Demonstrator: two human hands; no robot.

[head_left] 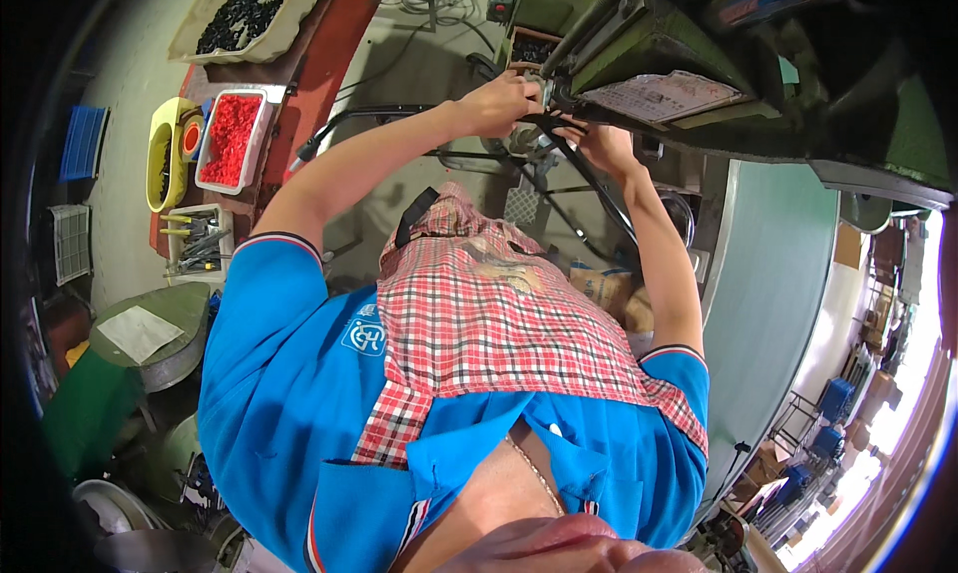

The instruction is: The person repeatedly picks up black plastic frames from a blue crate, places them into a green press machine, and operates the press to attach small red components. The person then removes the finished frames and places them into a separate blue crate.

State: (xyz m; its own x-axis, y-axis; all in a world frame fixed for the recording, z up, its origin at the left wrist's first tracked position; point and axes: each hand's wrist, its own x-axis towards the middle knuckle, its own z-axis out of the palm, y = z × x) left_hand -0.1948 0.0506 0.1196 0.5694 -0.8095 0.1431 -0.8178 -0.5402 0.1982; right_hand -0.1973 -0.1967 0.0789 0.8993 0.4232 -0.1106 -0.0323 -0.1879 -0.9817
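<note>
- Left hand point(499, 102): raised to the front of the green machine point(639, 44), fingers curled shut around a small metal part point(534, 92) at the machine's lower front edge. The part is mostly hidden by the hand; its shape cannot be told.
- Right hand point(604, 144): just beside the left hand, below the same point of the machine. Its fingers are bent toward the part and touch the black cable point(589, 179) that runs down from there; whether they clamp anything cannot be told.
- Metal part: located between the two hands, touching the machine, directly under the tilted printed plate point(664, 96).
- Black cable: leads from the hands' working point diagonally down along the right forearm.
- Clothing: blue polo shirt point(289, 373) with a red checked apron point(479, 323) over the chest.
- Bench point(314, 84), red-topped, on the person's left, well apart from the hands. It carries:
  - a white tray of red pieces point(230, 139);
  - a yellow tub point(165, 154) just beside that tray;
  - a small tray of hand tools point(195, 242) nearer the person;
  - a large beige tray of black pieces point(244, 14) at the far end.
- Small box of dark pieces point(529, 49): sits just behind the left hand, beside the machine.
</note>
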